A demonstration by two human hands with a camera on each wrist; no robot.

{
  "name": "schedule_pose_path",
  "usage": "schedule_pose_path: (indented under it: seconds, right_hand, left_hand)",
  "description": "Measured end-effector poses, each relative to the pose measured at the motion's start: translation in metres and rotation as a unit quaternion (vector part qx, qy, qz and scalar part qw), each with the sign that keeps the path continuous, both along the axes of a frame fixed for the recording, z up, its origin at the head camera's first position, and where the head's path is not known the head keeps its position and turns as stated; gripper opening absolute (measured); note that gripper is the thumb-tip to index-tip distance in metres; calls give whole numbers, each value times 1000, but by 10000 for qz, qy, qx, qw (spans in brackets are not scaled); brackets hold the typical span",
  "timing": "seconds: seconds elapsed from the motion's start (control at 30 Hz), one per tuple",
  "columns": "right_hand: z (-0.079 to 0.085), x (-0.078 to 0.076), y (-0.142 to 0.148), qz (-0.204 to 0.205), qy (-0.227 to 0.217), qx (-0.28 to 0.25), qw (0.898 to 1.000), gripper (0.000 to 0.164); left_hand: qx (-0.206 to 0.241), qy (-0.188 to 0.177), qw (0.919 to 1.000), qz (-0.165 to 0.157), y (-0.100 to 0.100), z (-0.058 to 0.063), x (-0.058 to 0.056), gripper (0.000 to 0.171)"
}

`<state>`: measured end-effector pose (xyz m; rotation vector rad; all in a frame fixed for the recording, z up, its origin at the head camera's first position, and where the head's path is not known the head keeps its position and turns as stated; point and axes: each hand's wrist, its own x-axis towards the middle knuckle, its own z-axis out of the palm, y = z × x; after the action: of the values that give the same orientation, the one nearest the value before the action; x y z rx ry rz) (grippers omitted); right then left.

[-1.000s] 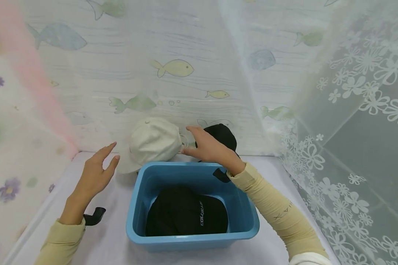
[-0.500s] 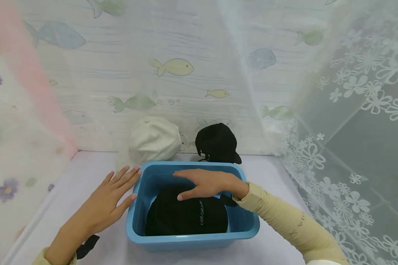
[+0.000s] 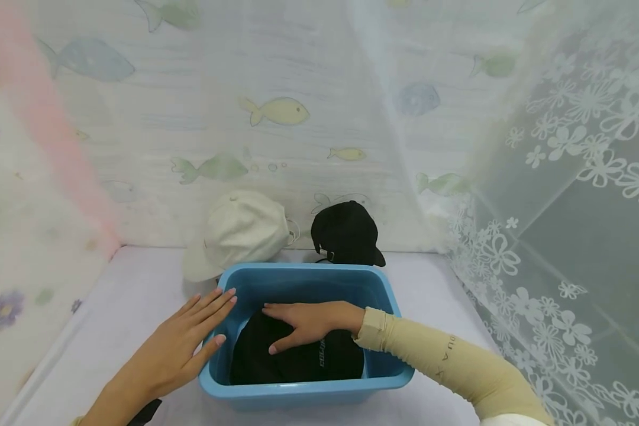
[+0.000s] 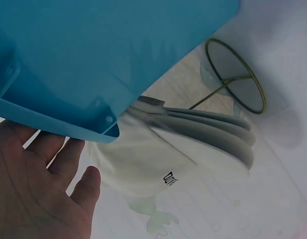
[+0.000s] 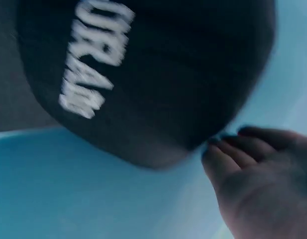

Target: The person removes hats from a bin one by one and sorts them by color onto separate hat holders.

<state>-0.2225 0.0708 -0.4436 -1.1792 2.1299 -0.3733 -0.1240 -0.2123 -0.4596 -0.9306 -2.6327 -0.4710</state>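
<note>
A blue plastic tub stands on the white cloth with a black cap, lettered in white, lying inside it. My right hand reaches over the tub and lies across the cap in the head view, fingers extended and thumb apart. In the right wrist view, the fingertips are right at the edge of the cap's crown. My left hand is at the tub's left rim, its fingers straight. From the left wrist, those fingers show beneath the tub's rim.
Behind the tub, white caps sit at the left, several brims stacked, with a metal ring stand beside them. Another black cap stands to their right. A fish-print curtain hangs at the back.
My right hand has come down from near the back caps into the tub, over the black cap. My left hand has moved from beside the white caps to the tub's left rim.
</note>
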Motion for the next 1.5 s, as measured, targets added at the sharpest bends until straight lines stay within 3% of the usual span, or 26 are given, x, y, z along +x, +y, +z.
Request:
schedule_pose_path:
  seconds: [0.23,0.57,0.67,0.77,0.97,1.13,1.5]
  right_hand:
    - [-4,3,-10,54,178,111,9998,86]
    - [-21,10,-13,207,1304,755,9884,95]
    - [-24,12,-16,270,1630,781,9832,89]
    - [-27,12,-16,277,1708,747,9821,70]
    - [-24,12,-13,117,1541,858,9843,38]
    - [-17,6,-12,302,1372,619,9881,32]
    - [15,-12,-1,299,333,-65,9990,24]
  left_hand:
    - [119,133,9998,-40,0,-2,0,61]
    - [281,80,9996,-19,1,-4,2,62]
    - [357,60,9993,-10,1,-4,2,62]
    - [406,36,9992,16,2,-4,3,61]
    - [473,-74,9988,61,5,-4,6,60]
    - [493,-49,9987,103,5,-4,8,60]
    - [412,-163,9990,89,6,0,10,59]
